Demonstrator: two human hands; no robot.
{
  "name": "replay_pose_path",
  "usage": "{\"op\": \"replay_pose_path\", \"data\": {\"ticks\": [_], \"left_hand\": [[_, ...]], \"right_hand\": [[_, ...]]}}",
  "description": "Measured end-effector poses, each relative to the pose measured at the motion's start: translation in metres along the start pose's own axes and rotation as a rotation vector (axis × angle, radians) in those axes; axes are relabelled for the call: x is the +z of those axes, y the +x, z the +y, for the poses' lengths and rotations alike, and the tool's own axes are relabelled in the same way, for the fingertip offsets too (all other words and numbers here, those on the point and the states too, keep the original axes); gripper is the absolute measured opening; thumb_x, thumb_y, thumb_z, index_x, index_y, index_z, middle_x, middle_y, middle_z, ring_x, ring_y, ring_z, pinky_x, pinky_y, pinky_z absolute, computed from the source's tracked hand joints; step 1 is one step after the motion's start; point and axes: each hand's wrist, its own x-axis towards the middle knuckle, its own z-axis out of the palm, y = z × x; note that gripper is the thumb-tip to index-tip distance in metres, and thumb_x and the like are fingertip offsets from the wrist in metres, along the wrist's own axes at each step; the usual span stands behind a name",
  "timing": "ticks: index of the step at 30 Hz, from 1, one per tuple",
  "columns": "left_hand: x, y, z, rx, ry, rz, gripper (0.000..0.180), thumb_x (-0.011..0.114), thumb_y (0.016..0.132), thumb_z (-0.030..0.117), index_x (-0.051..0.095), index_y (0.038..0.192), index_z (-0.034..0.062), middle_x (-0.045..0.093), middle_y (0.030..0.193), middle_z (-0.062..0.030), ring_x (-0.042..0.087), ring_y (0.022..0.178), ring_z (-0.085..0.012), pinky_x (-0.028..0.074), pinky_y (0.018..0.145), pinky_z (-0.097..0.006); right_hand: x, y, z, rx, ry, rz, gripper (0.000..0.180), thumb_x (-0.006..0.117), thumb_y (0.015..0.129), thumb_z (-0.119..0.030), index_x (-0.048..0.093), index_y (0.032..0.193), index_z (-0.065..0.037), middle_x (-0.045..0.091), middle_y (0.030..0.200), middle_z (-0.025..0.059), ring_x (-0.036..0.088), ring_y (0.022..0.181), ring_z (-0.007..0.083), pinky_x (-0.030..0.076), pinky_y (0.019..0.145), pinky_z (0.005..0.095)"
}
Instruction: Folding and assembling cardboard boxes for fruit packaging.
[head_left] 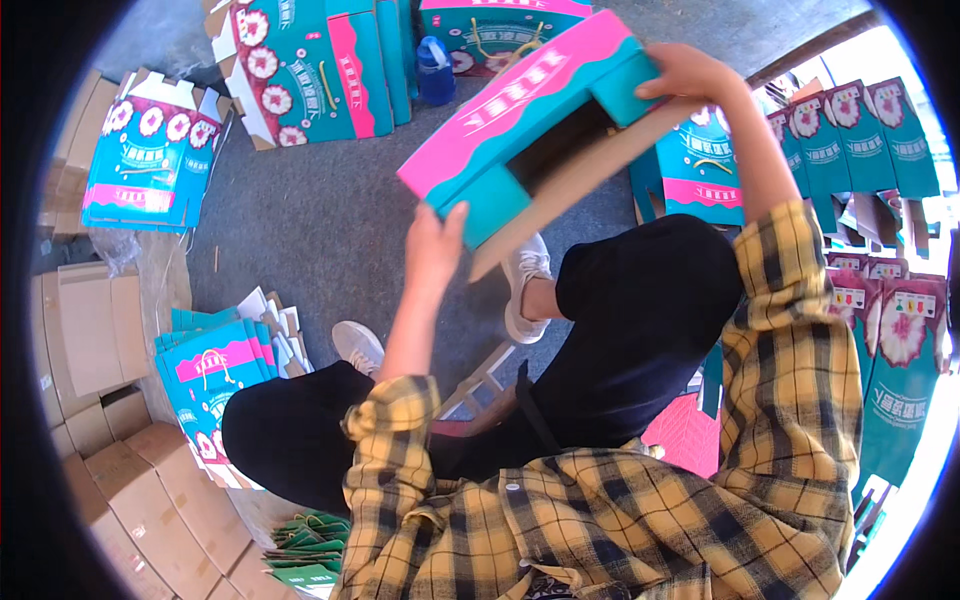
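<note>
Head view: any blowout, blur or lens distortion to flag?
Head view: fisheye bends edges toward a black rim; daylight blows out the right edge past the flat cartons; left hand, right hand and the pink-teal box are evenly lit and sharp.

A teal-and-pink carton [530, 110] is held up at centre, flat teal-pink cartons [215, 380] are stacked on the floor at left, and plain brown boxes [90, 330] stand at far left.
</note>
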Motion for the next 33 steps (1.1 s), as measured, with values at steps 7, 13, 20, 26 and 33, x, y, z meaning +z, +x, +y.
{"op": "replay_pose_path", "data": {"ticks": [7, 13, 20, 26, 33], "left_hand": [[0.111, 0.021, 0.075, 0.450, 0.104, 0.115, 0.056, 0.058, 0.088, 0.024, 0.036, 0.135, 0.0017, 0.055, 0.107, -0.0219, 0.055, 0.098, -0.0414, 0.045, 0.082, -0.048], [0.211, 0.043, 0.077, 0.475, 0.059, -0.101, 0.064, 0.054, 0.090, 0.021, 0.025, 0.144, 0.0036, 0.054, 0.118, -0.0223, 0.055, 0.103, -0.0404, 0.047, 0.083, -0.048], [0.250, 0.050, 0.061, 0.327, 0.037, -0.476, 0.071, 0.054, 0.088, 0.011, 0.015, 0.146, -0.0002, 0.035, 0.140, -0.0286, 0.050, 0.118, -0.0335, 0.041, 0.100, -0.038], [0.257, 0.067, 0.070, 0.409, -0.052, -0.725, 0.071, 0.051, 0.088, 0.006, 0.012, 0.147, 0.0024, 0.029, 0.144, -0.0268, 0.045, 0.125, -0.0341, 0.041, 0.101, -0.040], [0.173, 0.050, 0.054, 0.512, 0.238, -0.849, 0.049, 0.049, 0.092, 0.016, 0.038, 0.138, -0.0004, 0.045, 0.137, -0.0227, 0.043, 0.129, -0.0334, 0.033, 0.108, -0.038]], "right_hand": [[0.009, -0.153, 0.088, 0.498, 0.438, 0.370, 0.053, 0.070, 0.081, -0.022, 0.053, 0.128, -0.002, 0.064, 0.112, 0.0125, 0.058, 0.101, 0.0167, 0.046, 0.088, 0.0307], [0.169, -0.205, 0.171, 1.008, 0.220, 0.729, 0.045, 0.055, 0.077, -0.021, 0.057, 0.119, -0.004, 0.064, 0.104, 0.0239, 0.060, 0.098, 0.0404, 0.047, 0.085, 0.0446], [0.241, -0.213, 0.139, 1.283, 1.280, 1.490, 0.037, 0.045, 0.086, -0.007, 0.053, 0.118, 0.010, 0.057, 0.120, 0.0187, 0.053, 0.112, 0.0248, 0.039, 0.099, 0.0348], [0.159, -0.109, 0.013, 0.605, 0.169, 0.907, 0.066, 0.068, 0.079, -0.032, 0.046, 0.133, -0.002, 0.042, 0.137, 0.0227, 0.036, 0.130, 0.0393, 0.027, 0.108, 0.0478], [0.181, -0.087, 0.021, 0.654, -0.010, 0.509, 0.080, 0.067, 0.073, -0.032, 0.034, 0.142, -0.009, 0.033, 0.145, 0.0204, 0.028, 0.135, 0.0394, 0.022, 0.106, 0.0610]]}}
